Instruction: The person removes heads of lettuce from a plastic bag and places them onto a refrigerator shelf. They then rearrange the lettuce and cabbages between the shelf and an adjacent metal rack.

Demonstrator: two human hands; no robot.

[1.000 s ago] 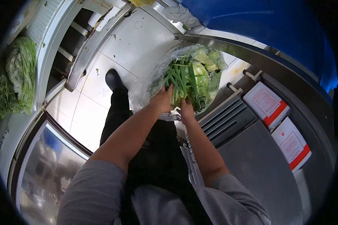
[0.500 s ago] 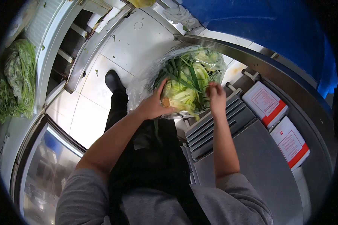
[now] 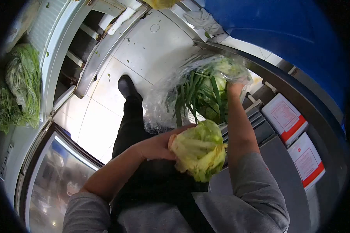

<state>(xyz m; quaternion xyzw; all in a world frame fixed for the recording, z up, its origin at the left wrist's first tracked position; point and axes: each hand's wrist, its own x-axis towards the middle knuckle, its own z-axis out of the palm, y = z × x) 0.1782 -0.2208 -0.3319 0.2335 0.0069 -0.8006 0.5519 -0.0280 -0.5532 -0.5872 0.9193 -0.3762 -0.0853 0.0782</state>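
A head of lettuce (image 3: 201, 151), pale at its cut stem and yellow-green in the leaves, is in my left hand (image 3: 159, 146), close to my lap. My fingers wrap its stem end. Beyond it, a clear plastic bag (image 3: 159, 106) gapes open, with long dark green leaves (image 3: 194, 93) and paler leafy vegetables inside. My right hand (image 3: 235, 89) is at the bag's right side, partly under the plastic; its fingers are hidden among film and leaves.
Bagged leafy greens (image 3: 22, 85) lie on the white ledge at left. Two white-and-red boxes (image 3: 284, 118) stand at right beside a grey metal surface (image 3: 260, 171). A large blue bin (image 3: 276, 27) fills the upper right. Leaf scraps dot the tiled floor (image 3: 155, 50).
My left hand has lifted the lettuce out of the bag and drawn it toward my body. My right hand has moved from above the vegetables to the bag's right side.
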